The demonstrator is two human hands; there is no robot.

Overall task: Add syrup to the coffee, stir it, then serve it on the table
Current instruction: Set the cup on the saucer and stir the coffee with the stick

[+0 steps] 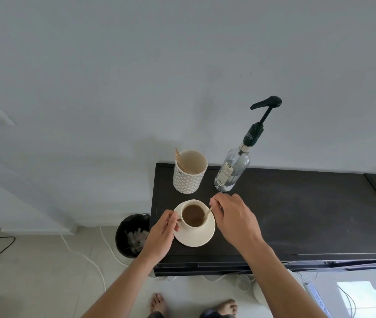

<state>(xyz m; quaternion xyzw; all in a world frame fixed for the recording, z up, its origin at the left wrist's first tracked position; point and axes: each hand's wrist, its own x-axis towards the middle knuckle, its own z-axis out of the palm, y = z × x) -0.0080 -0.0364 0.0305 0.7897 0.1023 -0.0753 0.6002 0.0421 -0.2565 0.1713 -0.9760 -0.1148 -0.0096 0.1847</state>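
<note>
Head view, stirring stage. Coffee cup sits on its saucer near the front-left corner of the dark worktop. Left hand has its fingers closed against the cup's left side, at the handle as far as can be judged. Right hand pinches a wooden stirrer, whose lower end dips into the coffee at the cup's right rim. Syrup bottle, with pump, and a patterned holder of spare sticks stand at the worktop's back-left edge, just behind the saucer.

Risks, as judged: the cup looks well filled, so a brisk stir may slop coffee onto the saucer. The saucer lies close to the left edge, above a waste bin; a sideways push could slide it off. Lifting the right elbow carelessly could strike the tall pump.
</note>
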